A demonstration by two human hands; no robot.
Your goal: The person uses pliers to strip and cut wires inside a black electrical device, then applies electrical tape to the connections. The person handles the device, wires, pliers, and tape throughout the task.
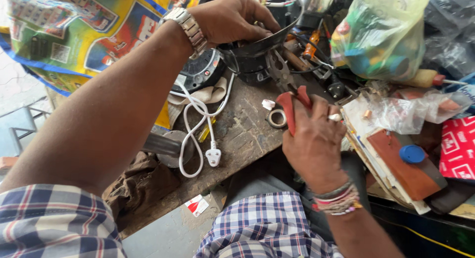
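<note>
Wooden and scratched, the desk [242, 134] is crowded with tools and bits. At about 11 o'clock, the left hand [232, 18] reaches far across, arm stretched long, wrist bent down. Its fingers curl tight around the rim of a black round pot [257, 45]. A silver watch [190, 30] sits on that wrist.

Near the middle, the right hand [314, 139] is closed around the red handles of the pliers [289, 97]. The grey metal tip of the pliers points up toward 12 o'clock, close to the pot. Thread bands [339, 198] wrap that wrist.

Just beside the pliers, at 9 o'clock from the right hand, lies a small tape ring [277, 118]. A white cord with a plug [213, 156] loops at 8 o'clock. A plastic bag [381, 35] full of coloured things sits at 1 o'clock.
</note>
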